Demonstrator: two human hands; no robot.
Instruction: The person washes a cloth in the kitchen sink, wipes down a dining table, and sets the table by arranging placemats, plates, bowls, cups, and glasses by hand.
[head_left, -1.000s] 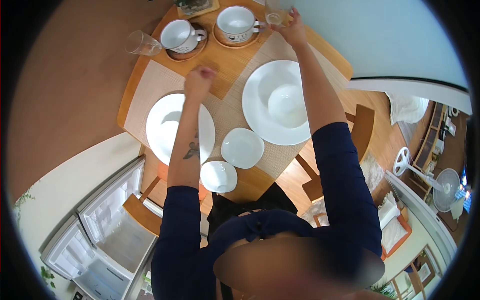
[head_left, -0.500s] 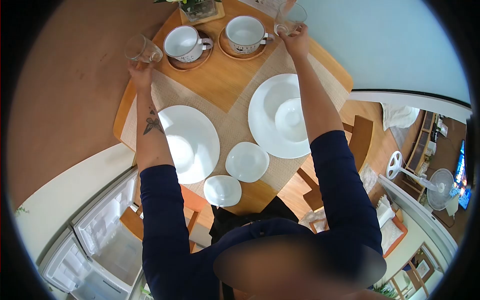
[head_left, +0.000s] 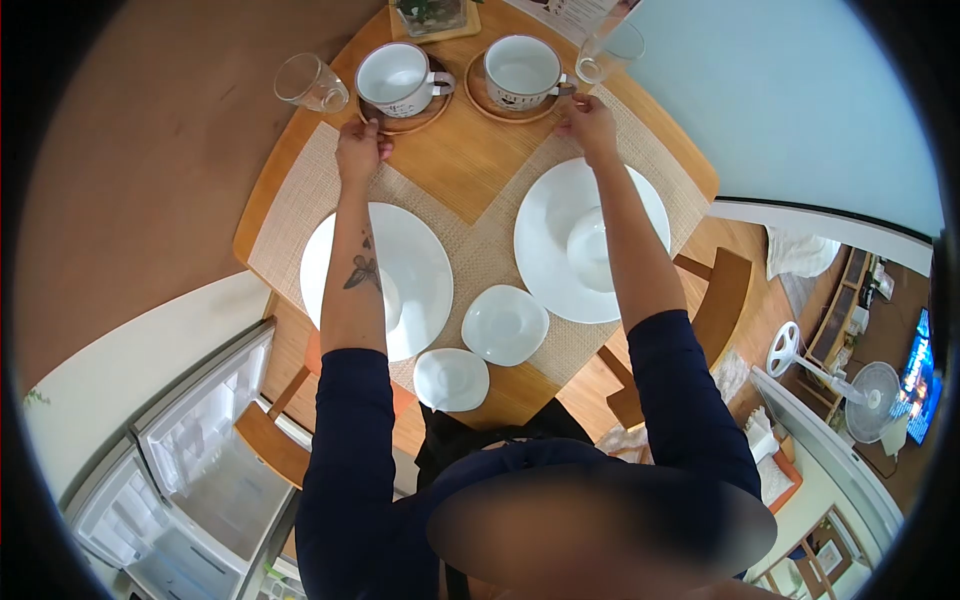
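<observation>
My left hand [head_left: 362,150] is closed at the lower edge of the left wooden saucer [head_left: 434,117], its thumb on the rim. A white enamel cup [head_left: 392,80] stands on that saucer. My right hand [head_left: 580,120] is beside the right wooden saucer [head_left: 495,108], fingers apart, close to the handle of the second white cup [head_left: 521,72]. One clear glass [head_left: 312,84] stands left of the cups, another clear glass [head_left: 608,52] at the right. Both glasses are free of my hands.
Two large white plates [head_left: 420,250] [head_left: 540,230] lie on woven placemats [head_left: 290,220]. A squarish bowl [head_left: 505,325] and a smaller bowl [head_left: 452,380] sit nearer my body. A glass vase [head_left: 432,15] is at the far edge, and wooden chairs [head_left: 722,300] stand around the table [head_left: 450,165].
My left hand has let go of the left glass and moved right to the saucer. My right hand has released the right glass and come down beside the other saucer.
</observation>
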